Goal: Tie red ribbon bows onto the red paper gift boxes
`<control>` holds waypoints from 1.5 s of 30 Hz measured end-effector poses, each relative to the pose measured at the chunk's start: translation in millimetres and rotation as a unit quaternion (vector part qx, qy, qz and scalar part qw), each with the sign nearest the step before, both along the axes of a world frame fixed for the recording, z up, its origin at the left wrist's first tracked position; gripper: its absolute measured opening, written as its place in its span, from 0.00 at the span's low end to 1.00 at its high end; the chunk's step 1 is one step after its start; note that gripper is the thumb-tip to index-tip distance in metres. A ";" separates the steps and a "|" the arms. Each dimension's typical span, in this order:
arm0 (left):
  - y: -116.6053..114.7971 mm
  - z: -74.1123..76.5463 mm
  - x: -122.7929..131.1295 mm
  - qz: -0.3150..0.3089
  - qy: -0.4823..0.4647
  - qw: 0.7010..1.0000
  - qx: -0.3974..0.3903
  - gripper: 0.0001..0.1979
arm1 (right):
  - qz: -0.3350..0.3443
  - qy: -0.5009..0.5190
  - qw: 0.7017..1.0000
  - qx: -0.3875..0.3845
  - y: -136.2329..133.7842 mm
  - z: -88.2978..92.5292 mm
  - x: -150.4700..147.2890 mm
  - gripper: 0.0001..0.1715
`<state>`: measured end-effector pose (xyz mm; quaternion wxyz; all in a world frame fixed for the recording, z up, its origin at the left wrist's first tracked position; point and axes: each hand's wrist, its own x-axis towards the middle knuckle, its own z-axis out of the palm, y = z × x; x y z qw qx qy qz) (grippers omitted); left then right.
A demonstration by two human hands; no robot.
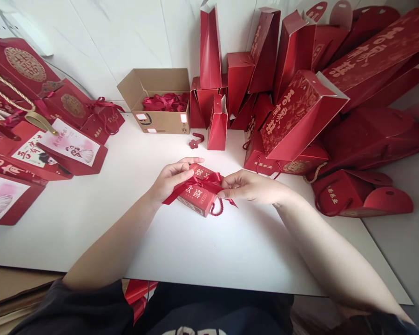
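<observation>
One small oblong red cardboard box (pixel 196 198) on white bench (pixel 181 246), left hand (pixel 172 179) gripping its side, right hand (pixel 249 186) pinching glossy red ribbon bow (pixel 208 185). Probs light, dentable; ribbon slippery, so hold box edges.

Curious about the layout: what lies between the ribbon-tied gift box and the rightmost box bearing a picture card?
In the head view, the left hand lies against the ribbon-tied gift box, then white tabletop reaches to the picture-card box.
</observation>
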<state>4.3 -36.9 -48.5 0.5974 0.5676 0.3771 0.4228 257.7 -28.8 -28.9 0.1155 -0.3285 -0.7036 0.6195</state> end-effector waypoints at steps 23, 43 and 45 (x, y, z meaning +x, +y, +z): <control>-5.5 -2.1 11.0 0.059 0.057 0.996 0.048 0.18 | 0.032 -0.036 0.996 0.080 0.9 4.3 4.9 0.24; -6.5 -1.8 13.0 0.044 0.105 0.990 0.083 0.15 | 0.093 -0.168 0.969 0.155 3.8 15.5 22.5 0.20; -6.1 1.1 9.3 0.012 0.119 0.989 0.088 0.14 | 0.092 -0.220 0.956 0.170 4.6 20.2 31.5 0.16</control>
